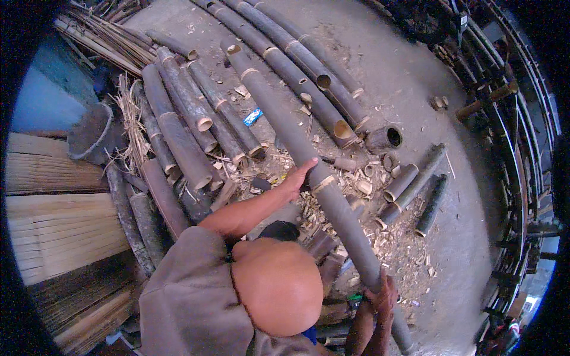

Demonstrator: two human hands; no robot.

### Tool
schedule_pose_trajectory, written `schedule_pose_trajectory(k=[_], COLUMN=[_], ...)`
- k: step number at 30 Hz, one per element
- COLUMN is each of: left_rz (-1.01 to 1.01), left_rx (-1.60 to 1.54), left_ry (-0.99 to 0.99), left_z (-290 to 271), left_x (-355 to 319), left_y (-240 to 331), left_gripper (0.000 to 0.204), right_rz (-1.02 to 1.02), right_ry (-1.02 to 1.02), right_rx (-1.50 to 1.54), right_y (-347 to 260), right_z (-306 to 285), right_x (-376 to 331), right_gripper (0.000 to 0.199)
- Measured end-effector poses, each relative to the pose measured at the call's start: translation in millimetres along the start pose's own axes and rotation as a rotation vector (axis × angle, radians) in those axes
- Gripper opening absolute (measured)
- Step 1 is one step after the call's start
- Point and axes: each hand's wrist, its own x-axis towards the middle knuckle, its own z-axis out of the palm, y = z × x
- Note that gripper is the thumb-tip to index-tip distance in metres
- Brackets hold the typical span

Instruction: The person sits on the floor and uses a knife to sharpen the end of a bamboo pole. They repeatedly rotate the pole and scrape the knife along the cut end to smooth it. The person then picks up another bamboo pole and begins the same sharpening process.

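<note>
A long grey-brown bamboo pole runs slantwise from the upper middle to the lower right. My left hand grips it near the middle, just above a pale node ring, with the thumb on top and the other fingers mostly hidden. Lower down, my right hand is wrapped around the same pole. A small green thing shows beside that hand; its kind is unclear. Pale wood chips lie on the ground under the pole. What looks like my bent bare knee rises between the arms.
Several cut bamboo lengths lie at left, and longer bamboo poles stretch along the top. Short bamboo pieces lie at right. A grey bucket stands by split-bamboo panels. A blue packet lies beyond my left hand.
</note>
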Motion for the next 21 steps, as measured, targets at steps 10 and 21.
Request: schedule_pose_trajectory(k=[10,21], left_rz=[0.025,-0.031], left_rx=[0.055,0.094], left_ry=[0.098,0.074], left_z=[-28,-12], left_x=[72,71], left_y=[-2,-18], left_gripper=[0.086,0.095], right_rz=[-0.041,-0.063], right_ry=[-0.061,-0.100], right_rx=[0.104,0.162], right_y=[24,54], right_z=[23,21], right_x=[71,93], right_gripper=[0.104,0.104])
